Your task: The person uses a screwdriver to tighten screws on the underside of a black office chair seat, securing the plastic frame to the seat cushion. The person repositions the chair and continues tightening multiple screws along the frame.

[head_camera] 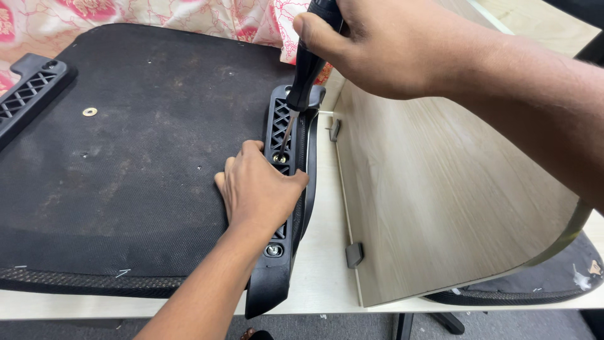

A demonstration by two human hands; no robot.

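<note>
Right hand (384,47) is gripping the screwdriver (305,75) fist-closed, shaft slanting down-left onto a screw (280,158) in the black armrest bracket (284,208), whose long axis is running toward the viewer; left hand (258,192) is pressing flat beside it, fingers together.

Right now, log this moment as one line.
left hand: pressing armrest bracket | right hand: gripping screwdriver | tip: at bracket's upper screw | seat underside: facing up
</note>
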